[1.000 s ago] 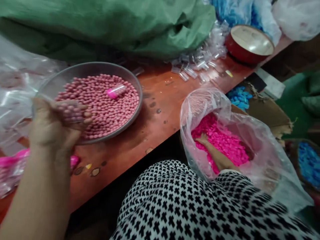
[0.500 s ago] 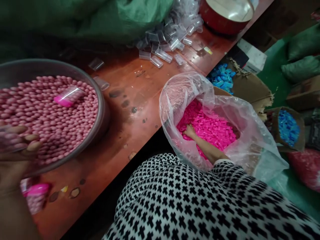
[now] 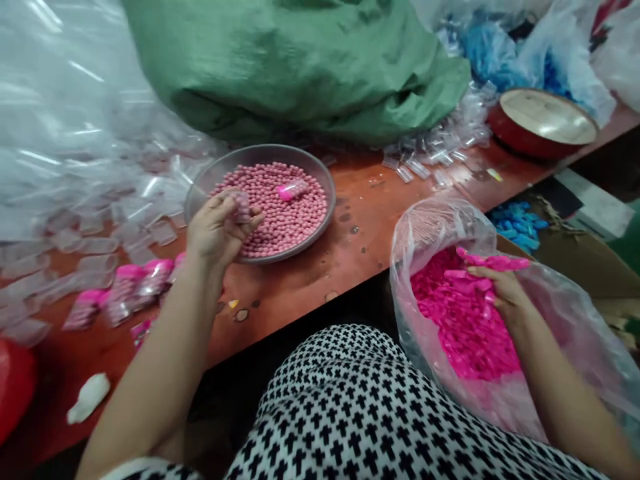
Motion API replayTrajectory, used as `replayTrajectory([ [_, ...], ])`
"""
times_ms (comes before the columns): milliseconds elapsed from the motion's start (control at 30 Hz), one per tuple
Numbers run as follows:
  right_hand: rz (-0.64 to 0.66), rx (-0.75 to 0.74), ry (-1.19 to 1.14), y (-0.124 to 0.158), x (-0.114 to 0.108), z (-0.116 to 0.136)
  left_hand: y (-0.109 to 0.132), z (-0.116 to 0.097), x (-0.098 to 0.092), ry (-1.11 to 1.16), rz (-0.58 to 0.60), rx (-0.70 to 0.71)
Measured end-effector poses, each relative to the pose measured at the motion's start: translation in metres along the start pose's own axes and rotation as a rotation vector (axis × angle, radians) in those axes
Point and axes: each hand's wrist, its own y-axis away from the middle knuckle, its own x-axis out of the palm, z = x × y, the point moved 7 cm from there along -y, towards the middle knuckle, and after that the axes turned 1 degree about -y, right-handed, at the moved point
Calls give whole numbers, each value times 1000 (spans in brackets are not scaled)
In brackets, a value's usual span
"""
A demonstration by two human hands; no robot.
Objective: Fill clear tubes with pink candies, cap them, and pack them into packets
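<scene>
My left hand (image 3: 217, 227) grips a small clear plastic container (image 3: 242, 207) with pink beads in it, over the near left rim of a grey basin (image 3: 327, 200). Pink round beads (image 3: 280, 227) fill the basin, and a pink-capped container (image 3: 293, 189) lies on top of them. On the right, my right hand (image 3: 503, 287) is closed around a bunch of bright pink plastic caps (image 3: 493, 262). It is above a clear plastic bag (image 3: 410, 233) holding a heap of the same caps (image 3: 460, 327). Some caps stick out past the fingers.
Pink-capped filled containers (image 3: 127, 287) lie left of the basin, near many empty clear containers (image 3: 100, 253). A green sack (image 3: 300, 67) stands behind. A red round pan (image 3: 545, 123) sits at the back right, and blue pieces (image 3: 517, 223) lie in a box beyond the bag.
My right hand has risen out of the heap of caps with a bunch in its fingers. The view has swung left, and my left hand still holds the clear container.
</scene>
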Motion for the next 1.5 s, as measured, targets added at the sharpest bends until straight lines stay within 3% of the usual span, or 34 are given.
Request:
replayTrajectory([
  [67, 75, -66, 4, -2, 38, 48, 1, -1, -4, 21, 8, 28],
  [167, 264, -158, 92, -8, 127, 94, 0, 2, -9, 9, 30, 36],
  [300, 363, -279, 441, -35, 233, 101, -3, 4, -12, -17, 75, 92],
  [400, 379, -529, 790, -55, 282, 102, -5, 4, -15, -31, 85, 127],
  [467, 446, -659, 939, -63, 300, 104, -5, 5, -17, -46, 90, 143],
  [633, 599, -753, 1089, -80, 299, 116, -5, 7, -18, -64, 143, 142],
  [767, 442, -793, 1097, -96, 287, 125, -3, 9, -19, -97, 142, 115],
  [933, 314, -889, 1085, -89, 289, 120, 0, 8, -18, -112, 110, 115],
  [1100, 276, -765, 1024, -91, 288, 116, 1, 7, -14, -97, 118, 128],
  [1200, 326, -693, 851, -92, 289, 120, 0, 6, -13, -71, 115, 121],
  [1367, 539, -543, 459, -71, 299, 128, 1, 6, -12, -36, 144, 131],
  [1500, 604, -608, 345, -34, 308, 146, 2, 3, -8, 2, 200, 153],
])
